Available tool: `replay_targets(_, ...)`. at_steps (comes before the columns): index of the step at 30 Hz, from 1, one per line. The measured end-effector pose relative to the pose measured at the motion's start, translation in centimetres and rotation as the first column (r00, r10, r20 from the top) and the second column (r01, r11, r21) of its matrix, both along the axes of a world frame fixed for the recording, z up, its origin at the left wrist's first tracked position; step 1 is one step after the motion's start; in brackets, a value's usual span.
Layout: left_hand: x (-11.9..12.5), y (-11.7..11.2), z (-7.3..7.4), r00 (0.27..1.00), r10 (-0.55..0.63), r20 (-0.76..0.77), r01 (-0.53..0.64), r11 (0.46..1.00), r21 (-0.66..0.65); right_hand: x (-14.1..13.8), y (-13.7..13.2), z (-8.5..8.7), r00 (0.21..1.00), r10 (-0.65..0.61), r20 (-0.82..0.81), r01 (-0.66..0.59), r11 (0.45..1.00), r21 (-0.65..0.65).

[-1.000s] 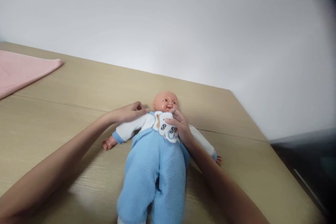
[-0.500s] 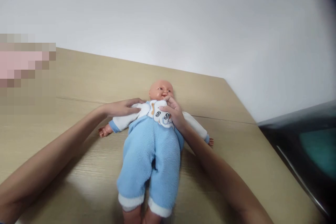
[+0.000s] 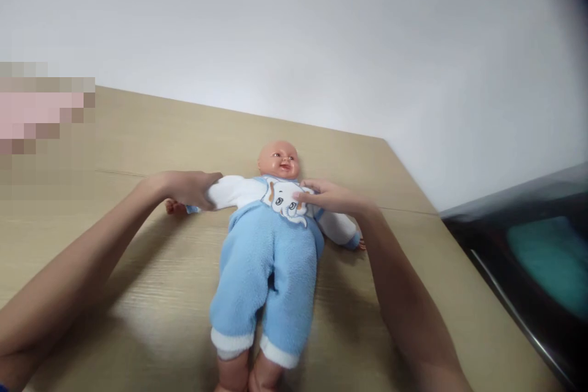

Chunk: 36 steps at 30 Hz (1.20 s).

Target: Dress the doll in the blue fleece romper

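A baby doll (image 3: pixel 271 257) lies on its back on the wooden table, its bald head (image 3: pixel 278 159) toward the wall. It wears blue fleece trousers and a white top with an elephant face (image 3: pixel 287 202) on the chest. My left hand (image 3: pixel 188 188) is wrapped round the doll's white-sleeved arm (image 3: pixel 229 192), near the forearm. Over the chest and shoulder on the other side lies my right hand (image 3: pixel 333 196), thumb and fingers apart, touching the clothing. The other sleeve (image 3: pixel 339 226) rests out to the side on the table.
The wooden tabletop (image 3: pixel 151 282) has a seam across it and meets a pale wall (image 3: pixel 275 30). Beyond its right edge stands a dark chair-like thing with a teal patch (image 3: pixel 546 257). A pixelated pink area (image 3: pixel 37 113) covers the far left.
My left hand has slid outward from the doll's shoulder to its sleeve and gripped it. My right hand has shifted right, off the chin and middle of the chest.
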<state>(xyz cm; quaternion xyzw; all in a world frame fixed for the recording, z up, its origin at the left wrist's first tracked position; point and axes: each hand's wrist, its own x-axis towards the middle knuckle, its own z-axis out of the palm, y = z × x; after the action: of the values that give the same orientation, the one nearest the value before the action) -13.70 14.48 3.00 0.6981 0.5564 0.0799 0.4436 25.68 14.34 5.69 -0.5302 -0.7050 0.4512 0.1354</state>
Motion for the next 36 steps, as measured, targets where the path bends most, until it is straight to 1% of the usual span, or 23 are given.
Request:
replay_targets(2, -1.1, 0.1, -0.2, 0.997, 0.068, -0.021, -0.070, 0.994, -0.086, 0.2, 0.0, 0.1, 1.000, 0.014, -0.003, -0.014, 1.000, 0.021)
replay_targets(4, -1.8, 0.2, -0.3, 0.996, 0.078, -0.042, -0.083, 0.988, -0.129, 0.2, 0.0, -0.2, 0.997, 0.022, -0.068, -0.020, 0.999, 0.035)
replay_targets(7, -1.7, 0.1, -0.1, 0.992, 0.021, -0.125, -0.035, 0.993, -0.110, 0.3, 0.1, -0.5, 0.988, 0.038, -0.150, -0.032, 0.999, 0.040)
replay_targets(9, -1.2, -0.1, 0.2, 0.983, 0.008, -0.184, -0.027, 0.995, -0.097, 0.4, 0.1, -0.5, 0.990, 0.070, -0.118, -0.067, 0.997, 0.029)
replay_targets(11, -0.7, -0.3, 0.7, 0.977, 0.026, -0.213, -0.045, 0.995, -0.087, 0.8, -0.1, -0.4, 0.993, 0.104, -0.063, -0.102, 0.994, 0.029)
replay_targets(12, -0.5, -0.4, 1.0, 0.975, 0.035, -0.221, -0.055, 0.995, -0.084, 1.1, -0.4, -0.3, 0.993, 0.107, -0.046, -0.105, 0.994, 0.041)
replay_targets(14, -0.5, -0.6, 1.6, 0.969, 0.048, -0.242, -0.067, 0.995, -0.069, 1.9, -1.3, -0.5, 0.996, 0.077, -0.037, -0.074, 0.993, 0.091)
replay_targets(16, -0.8, -0.8, 2.2, 0.959, 0.044, -0.280, -0.041, 0.999, 0.018, 3.2, -2.7, -0.9, 1.000, 0.008, -0.012, -0.006, 0.983, 0.184)
replay_targets(18, -0.9, -1.2, 2.8, 0.950, 0.031, -0.309, 0.030, 0.981, 0.191, 5.1, -4.6, -1.7, 0.994, -0.096, 0.048, 0.075, 0.940, 0.332)
replay_targets(19, -0.6, -1.6, 3.1, 0.953, 0.030, -0.301, 0.065, 0.951, 0.303, 6.2, -5.6, -2.2, 0.986, -0.152, 0.072, 0.110, 0.908, 0.403)
replay_targets(20, -0.1, -2.0, 3.3, 0.962, 0.032, -0.270, 0.087, 0.905, 0.417, 7.3, -6.7, -2.7, 0.977, -0.194, 0.089, 0.133, 0.878, 0.461)
replay_targets(21, 0.9, -2.4, 3.6, 0.975, 0.024, -0.220, 0.095, 0.852, 0.515, 8.5, -7.7, -3.2, 0.971, -0.216, 0.102, 0.141, 0.863, 0.485)
replay_targets(23, 3.8, -3.5, 4.0, 0.997, -0.030, -0.076, 0.073, 0.746, 0.662, 10.6, -9.3, -4.2, 0.968, -0.221, 0.119, 0.143, 0.876, 0.461)
replay_targets(25, 7.8, -4.3, 4.1, 0.984, -0.178, 0.030, 0.108, 0.713, 0.693, 12.2, -10.5, -5.2, 0.975, -0.187, 0.122, 0.122, 0.903, 0.413)
replay_targets(26, 10.0, -4.5, 4.0, 0.965, -0.259, 0.040, 0.154, 0.683, 0.714, 12.8, -10.9, -5.7, 0.978, -0.171, 0.121, 0.110, 0.910, 0.401)
replay_targets(27, 12.2, -4.6, 3.7, 0.950, -0.312, 0.008, 0.207, 0.649, 0.732, 13.1, -11.1, -6.1, 0.980, -0.159, 0.121, 0.099, 0.912, 0.399)
replay_targets(28, 14.3, -4.5, 3.4, 0.935, -0.349, -0.063, 0.277, 0.610, 0.742, 13.3, -11.3, -6.6, 0.981, -0.157, 0.118, 0.097, 0.910, 0.404)
replay_targets(29, 16.2, -4.3, 2.9, 0.920, -0.364, -0.145, 0.348, 0.589, 0.729, 13.5, -11.5, -7.0, 0.981, -0.164, 0.106, 0.107, 0.905, 0.412)
replay_targets(31, 19.1, -3.7, 1.8, 0.890, -0.356, -0.286, 0.449, 0.575, 0.684, 13.6, -11.6, -7.8, 0.977, -0.209, 0.051, 0.169, 0.893, 0.416)
replay_targets(32, 20.1, -3.4, 1.3, 0.879, -0.344, -0.329, 0.475, 0.577, 0.665, 13.7, -11.7, -8.1, 0.970, -0.242, 0.004, 0.218, 0.881, 0.419)
replay_targets(34, 21.1, -3.0, 0.6, 0.872, -0.324, -0.368, 0.490, 0.582, 0.649, 13.9, -11.6, -8.6, 0.946, -0.304, -0.110, 0.320, 0.836, 0.446)
replay_targets(36, 21.1, -2.9, 0.4, 0.875, -0.314, -0.369, 0.485, 0.580, 0.655, 14.0, -11.3, -8.7, 0.920, -0.325, -0.221, 0.393, 0.774, 0.497)
